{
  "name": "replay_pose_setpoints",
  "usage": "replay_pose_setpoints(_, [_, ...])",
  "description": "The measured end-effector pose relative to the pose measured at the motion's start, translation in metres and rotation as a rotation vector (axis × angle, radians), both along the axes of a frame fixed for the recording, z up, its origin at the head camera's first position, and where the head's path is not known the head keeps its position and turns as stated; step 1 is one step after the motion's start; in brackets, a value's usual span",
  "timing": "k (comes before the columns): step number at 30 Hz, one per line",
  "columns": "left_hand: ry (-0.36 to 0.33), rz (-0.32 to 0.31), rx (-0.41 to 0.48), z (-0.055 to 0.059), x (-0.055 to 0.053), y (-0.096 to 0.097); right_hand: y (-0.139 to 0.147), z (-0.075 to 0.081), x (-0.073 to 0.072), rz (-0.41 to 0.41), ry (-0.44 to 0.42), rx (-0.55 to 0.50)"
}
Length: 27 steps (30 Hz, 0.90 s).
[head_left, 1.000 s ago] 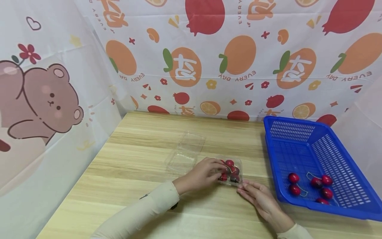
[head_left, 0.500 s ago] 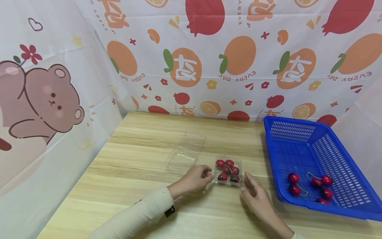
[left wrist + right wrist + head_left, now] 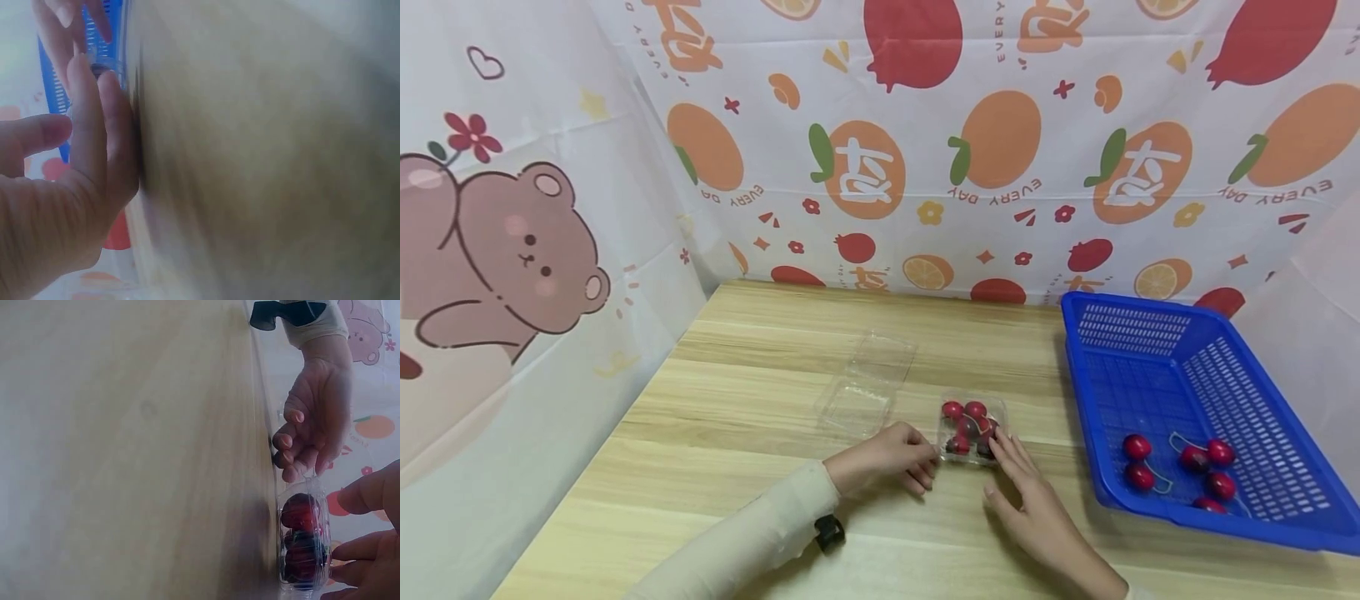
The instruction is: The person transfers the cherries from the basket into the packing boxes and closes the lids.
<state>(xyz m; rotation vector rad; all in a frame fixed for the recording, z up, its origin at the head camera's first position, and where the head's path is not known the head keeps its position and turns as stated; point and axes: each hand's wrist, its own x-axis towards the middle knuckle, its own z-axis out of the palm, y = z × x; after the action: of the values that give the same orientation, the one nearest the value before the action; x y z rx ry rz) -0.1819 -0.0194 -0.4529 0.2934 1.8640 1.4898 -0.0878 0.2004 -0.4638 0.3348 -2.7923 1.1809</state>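
A small clear plastic box (image 3: pixel 952 460) holding several red and dark cherries (image 3: pixel 975 409) sits on the table between the hands. The left hand (image 3: pixel 889 457) is at the box's left edge, fingers loosely bent; whether the tips touch it I cannot tell. The right hand (image 3: pixel 1036 510) reaches over the box's right side with its fingers extended and the thumb held apart. In the right wrist view, the box (image 3: pixel 304 544) shows from the side with cherries inside, and the left hand (image 3: pixel 317 419) is at its far end.
A second clear plastic box (image 3: pixel 867 383) lies open behind the left hand. On the right stands a blue perforated basket (image 3: pixel 1082 400) with several cherries (image 3: pixel 1221 452) in its near end. A fruit-print cloth (image 3: pixel 931 150) hangs along the table's back edge.
The left hand has drawn back from over the cherries to the box's left edge. The right hand has left the near right corner and now lies over the box's right side.
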Motion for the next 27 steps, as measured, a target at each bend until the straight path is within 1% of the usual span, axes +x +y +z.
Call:
replay_pose_setpoints(6, [-0.088,0.017,0.063,-0.005,-0.003,0.001,0.0,0.003,0.001,0.011,-0.031,-0.016])
replay_pose_setpoints(12, [-0.144,0.041,0.112,-0.009,-0.003,0.001,0.0,0.003,0.0,0.012,-0.038,-0.022])
replay_pose_setpoints(19, [-0.15,0.072,0.135,-0.01,-0.002,0.002,0.001,0.001,0.0,0.019,-0.03,-0.028])
replay_pose_setpoints(27, [-0.152,0.093,0.145,-0.011,0.0,0.002,0.001,-0.001,0.0,0.019,-0.015,-0.03])
